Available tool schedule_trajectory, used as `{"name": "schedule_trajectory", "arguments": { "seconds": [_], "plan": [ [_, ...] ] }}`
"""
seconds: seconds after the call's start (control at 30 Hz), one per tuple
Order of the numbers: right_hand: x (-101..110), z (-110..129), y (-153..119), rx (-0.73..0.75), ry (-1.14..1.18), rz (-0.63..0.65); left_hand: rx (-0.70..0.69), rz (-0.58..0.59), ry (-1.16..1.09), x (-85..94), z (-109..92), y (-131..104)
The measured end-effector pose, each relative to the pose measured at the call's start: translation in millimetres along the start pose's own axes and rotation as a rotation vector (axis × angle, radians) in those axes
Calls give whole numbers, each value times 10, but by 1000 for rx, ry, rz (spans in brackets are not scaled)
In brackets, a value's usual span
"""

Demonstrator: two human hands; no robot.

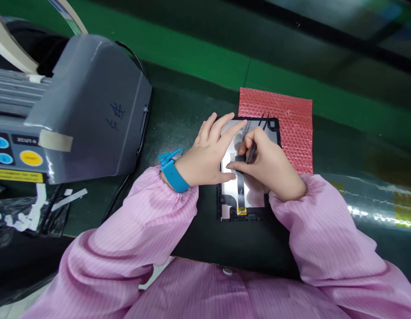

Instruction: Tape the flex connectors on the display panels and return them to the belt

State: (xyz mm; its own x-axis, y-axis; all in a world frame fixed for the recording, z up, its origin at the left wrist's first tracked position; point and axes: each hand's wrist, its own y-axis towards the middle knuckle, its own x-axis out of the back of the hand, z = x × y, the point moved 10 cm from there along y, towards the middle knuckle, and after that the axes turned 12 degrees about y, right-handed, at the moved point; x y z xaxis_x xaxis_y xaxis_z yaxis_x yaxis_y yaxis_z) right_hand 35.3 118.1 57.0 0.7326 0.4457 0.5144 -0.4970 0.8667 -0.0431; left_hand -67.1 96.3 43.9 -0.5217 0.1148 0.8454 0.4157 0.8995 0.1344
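Note:
A black-framed tablet screen assembly point(255, 195) lies back side up on the dark green work surface, its upper right part over a red bubble-wrap sheet point(296, 133). My left hand point(208, 155), with a blue wrist strap point(174, 175), rests across its left edge, fingers spread and holding nothing. Over the middle of the panel my right hand point(270, 161) is closed around dark tweezers point(251, 153), whose two thin points stick out beyond the fingers toward the far edge. Its thumb reaches over a black ribbon cable point(240, 188) that runs down to a yellow end piece point(241, 211). The fingertips' exact contact is partly hidden.
A grey tape-cutting machine point(92, 106) with blue and yellow buttons stands at the left, a tape roll point(13, 48) on top. White tape scraps point(31, 215) lie in front of it. Shiny clear film point(374, 199) covers the surface at right.

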Motion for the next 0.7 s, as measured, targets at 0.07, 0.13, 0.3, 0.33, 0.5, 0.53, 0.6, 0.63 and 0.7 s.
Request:
{"name": "schedule_trajectory", "arguments": {
  "seconds": [0.07,0.13,0.3,0.33,0.5,0.53,0.6,0.63,0.7],
  "plan": [
    [41,-5,71,17,-26,-82,-2,-2,-15,1,7,-2],
    [129,1,151,45,-59,-169,-4,-3,-15,-2,14,-4],
    [829,-100,121,46,-166,-450,2,17,22,-16,33,-2],
    [1017,-159,49,20,-203,-497,0,32,29,-24,30,-1],
    [1508,-561,-337,-227,-330,-452,9,112,48,-72,36,2],
    [1489,-648,-388,-301,-317,-411,21,122,47,-80,49,2],
    [1351,-773,-444,-421,-251,-329,41,130,43,-88,74,3],
    [1256,-792,-442,-444,-208,-298,46,129,42,-90,85,4],
    [1068,-749,-387,-405,-135,-263,47,124,39,-92,101,4]
  ]
}}
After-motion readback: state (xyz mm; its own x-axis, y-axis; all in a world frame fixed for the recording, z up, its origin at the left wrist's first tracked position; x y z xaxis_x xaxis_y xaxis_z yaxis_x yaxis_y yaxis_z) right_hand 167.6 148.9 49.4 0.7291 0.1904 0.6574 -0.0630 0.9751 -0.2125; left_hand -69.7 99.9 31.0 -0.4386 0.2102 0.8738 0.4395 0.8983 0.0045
